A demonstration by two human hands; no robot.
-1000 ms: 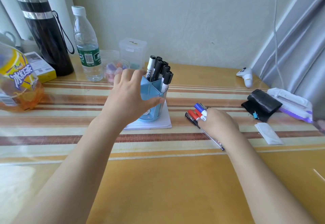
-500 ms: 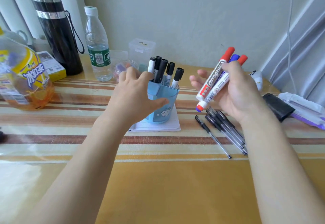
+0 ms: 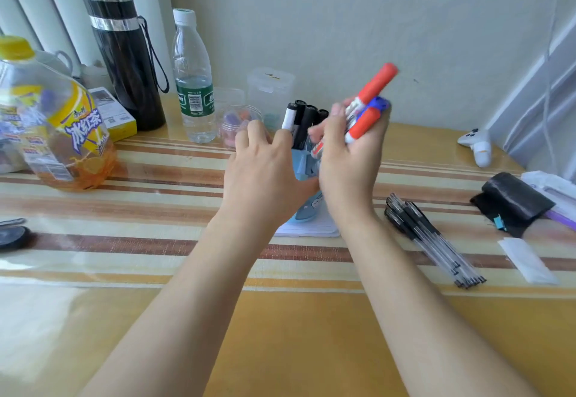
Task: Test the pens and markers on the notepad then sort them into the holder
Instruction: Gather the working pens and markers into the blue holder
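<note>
Three markers (image 3: 369, 102) (two with red caps and one blue, blurred) are bunched in the right hand (image 3: 349, 169), whose fingers are curled round their barrels. They slant with the caps up and to the right, their lower ends just over the blue holder (image 3: 300, 164). The right forearm reaches up from the lower right, the back of the hand toward the camera. The left hand (image 3: 265, 178) wraps the holder's left side, fingers bent over its far rim and thumb round the front, its forearm coming in from the lower left. Black-capped markers (image 3: 304, 120) stand upright in the holder, which sits on the notepad (image 3: 314, 228); only the pad's near edge shows. A bundle of clear pens (image 3: 431, 239) lies on the striped table (image 3: 149, 212) to the right of the pad, apart from it. Farther right is a black pouch (image 3: 516, 201). Along the wall at the left stand a water bottle (image 3: 193, 84), a black flask (image 3: 124, 60) and a big tea bottle (image 3: 53, 122).
</note>
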